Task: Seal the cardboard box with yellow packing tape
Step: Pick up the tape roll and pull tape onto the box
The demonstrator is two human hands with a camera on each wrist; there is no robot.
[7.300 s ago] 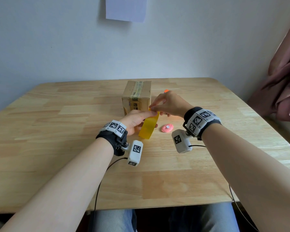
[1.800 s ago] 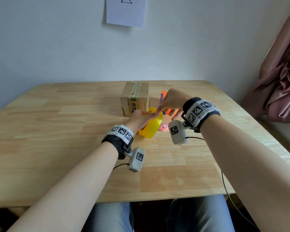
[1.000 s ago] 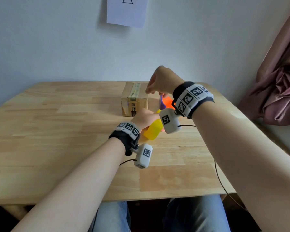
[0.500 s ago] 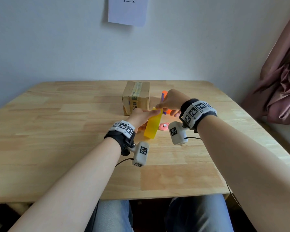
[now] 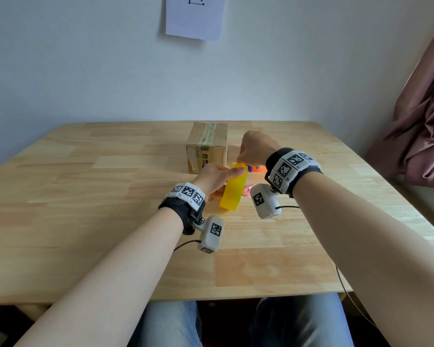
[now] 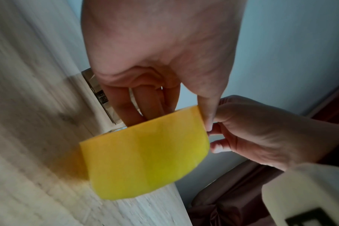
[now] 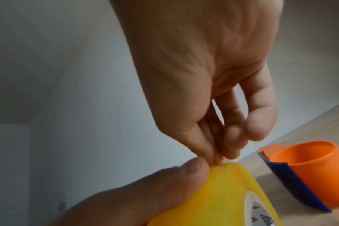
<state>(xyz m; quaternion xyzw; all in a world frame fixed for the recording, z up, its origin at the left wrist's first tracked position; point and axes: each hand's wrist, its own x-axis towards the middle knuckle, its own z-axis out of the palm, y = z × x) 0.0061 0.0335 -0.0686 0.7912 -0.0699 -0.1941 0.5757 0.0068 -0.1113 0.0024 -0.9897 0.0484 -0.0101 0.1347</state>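
Observation:
A brown cardboard box (image 5: 207, 146) with old tape along its top seam stands at the table's far middle. Just in front of it, my left hand (image 5: 223, 175) holds a yellow tape roll (image 5: 233, 190) upright on edge, thumb on its top and fingers through the core. In the left wrist view the yellow tape roll (image 6: 145, 152) hangs under my left hand (image 6: 164, 53). My right hand (image 5: 244, 162) has its fingers curled, and its fingertips pinch at the roll's top edge. The right wrist view shows those fingertips (image 7: 217, 154) on the yellow tape roll (image 7: 213, 198), beside my left thumb (image 7: 145, 191).
An orange and blue tape cutter (image 5: 257, 168) lies right of the box, partly behind my right hand; the cutter (image 7: 300, 168) is close to the roll. A small pink round object (image 5: 247, 190) lies beside the roll. The wooden table (image 5: 85, 196) stands against a wall, with a curtain (image 5: 416, 134) at right.
A second ago my right hand was raised above the box; it has come back down to the top of the roll. My left hand has turned the roll upright.

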